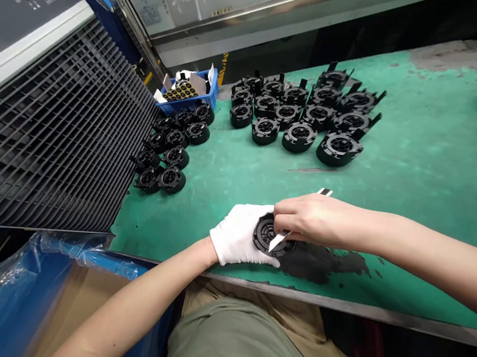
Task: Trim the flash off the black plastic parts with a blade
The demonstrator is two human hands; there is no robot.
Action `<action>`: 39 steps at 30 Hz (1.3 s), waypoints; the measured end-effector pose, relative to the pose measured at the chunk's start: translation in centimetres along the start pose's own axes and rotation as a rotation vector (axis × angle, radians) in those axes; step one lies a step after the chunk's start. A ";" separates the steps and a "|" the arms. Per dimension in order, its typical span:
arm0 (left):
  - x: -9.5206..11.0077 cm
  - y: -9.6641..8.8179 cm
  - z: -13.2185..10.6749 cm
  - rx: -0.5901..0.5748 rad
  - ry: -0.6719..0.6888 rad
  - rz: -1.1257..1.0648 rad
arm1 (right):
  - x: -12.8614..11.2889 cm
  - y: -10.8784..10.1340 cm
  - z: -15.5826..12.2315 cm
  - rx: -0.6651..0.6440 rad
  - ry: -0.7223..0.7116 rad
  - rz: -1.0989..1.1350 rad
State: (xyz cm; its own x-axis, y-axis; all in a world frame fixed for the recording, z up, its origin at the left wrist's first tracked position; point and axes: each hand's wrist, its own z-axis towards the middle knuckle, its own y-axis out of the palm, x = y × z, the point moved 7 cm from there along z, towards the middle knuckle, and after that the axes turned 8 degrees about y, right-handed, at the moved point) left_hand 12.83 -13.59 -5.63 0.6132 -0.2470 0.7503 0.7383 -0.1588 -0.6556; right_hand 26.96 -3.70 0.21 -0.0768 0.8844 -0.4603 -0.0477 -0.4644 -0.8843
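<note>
My left hand (241,233), in a white glove, is closed round a round black plastic part (264,233) with a ringed face turned upward, low over the front of the bench. Bare and closed, my right hand (302,216) grips a slim, pale utility knife (282,239). Its slanted tip lies over the part's face, and its black-and-white striped end sticks out behind the fingers. Whether the tip touches the plastic I cannot tell. My right fingers cover some of the part's upper right side.
Several similar black parts (300,135) stand in rows at the back, many with upright tabs. More black parts (172,178) cluster beside a grey grille (77,127) at left. A blue bin (190,104) holds yellowish-black pieces. The green bench (408,219) has a metal front edge (356,309).
</note>
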 end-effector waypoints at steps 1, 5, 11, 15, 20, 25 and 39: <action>0.0 -0.1 0.0 0.005 0.002 0.003 | -0.2 -0.1 0.3 -0.002 0.000 -0.001; 0.1 -0.2 0.1 0.015 0.009 -0.007 | -0.8 -0.4 0.8 0.023 0.006 0.012; -0.4 0.2 -0.2 0.020 -0.003 0.019 | 0.9 -2.4 -2.7 0.241 0.157 0.042; -0.8 0.4 -0.4 0.010 0.033 0.050 | -0.2 -3.4 -8.9 0.497 0.365 0.087; 0.4 1.9 1.8 -0.174 0.162 -0.053 | -5.3 0.2 -13.8 0.572 0.526 0.137; 2.4 3.8 4.4 -0.253 0.264 -0.106 | -5.9 2.5 -14.7 0.570 0.480 0.083; 4.1 3.8 5.0 -0.196 0.198 -0.052 | -3.9 0.5 -9.0 0.274 0.024 -0.262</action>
State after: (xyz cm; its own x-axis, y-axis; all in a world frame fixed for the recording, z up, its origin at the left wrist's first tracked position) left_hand 19.56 -10.43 -4.62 0.4949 -0.4120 0.7651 0.6873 -0.3532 -0.6347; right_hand 36.20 -7.03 0.86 -0.0034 0.9742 -0.2255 -0.3274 -0.2141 -0.9203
